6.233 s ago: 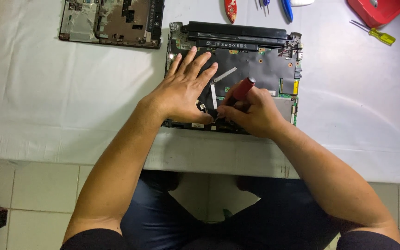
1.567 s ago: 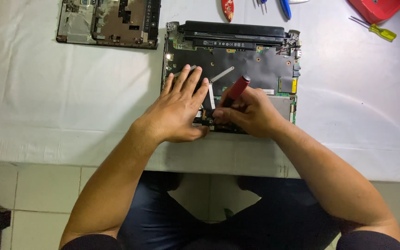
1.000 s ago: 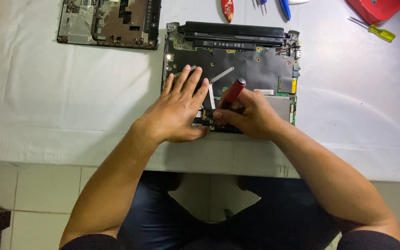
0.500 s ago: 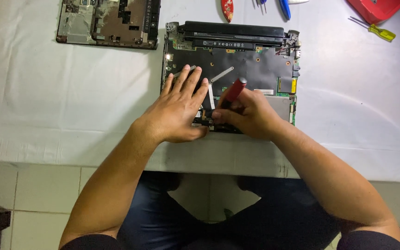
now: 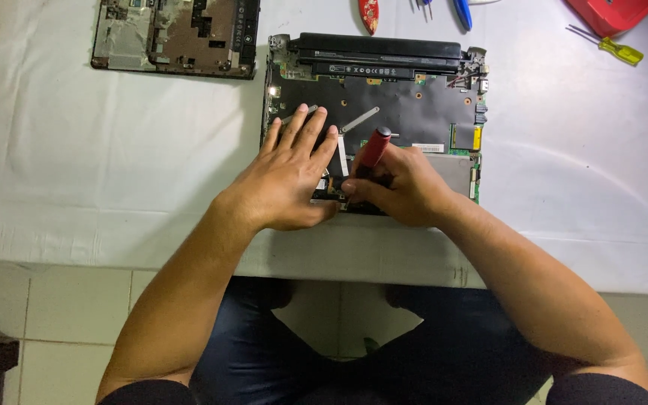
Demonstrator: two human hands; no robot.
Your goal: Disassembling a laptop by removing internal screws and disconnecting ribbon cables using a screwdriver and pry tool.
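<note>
two hands work on an opened laptop [image 5: 414, 112] near the bench's front edge. left hand [image 5: 286, 176] lies flat on it, fingers [image 5: 305, 131] spread apart. right hand [image 5: 399, 187] has its fingers clamped on a red screwdriver [image 5: 374, 148], tip down at the laptop's front edge.

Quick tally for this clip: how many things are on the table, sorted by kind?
Opened laptop base: 1
Detached laptop cover: 1
Screwdrivers: 2, a red-handled one in the right hand, a yellow-handled one
Red box: 1
Tool handles cut off at the top edge: 3, kind unclear
Total: 8
</note>
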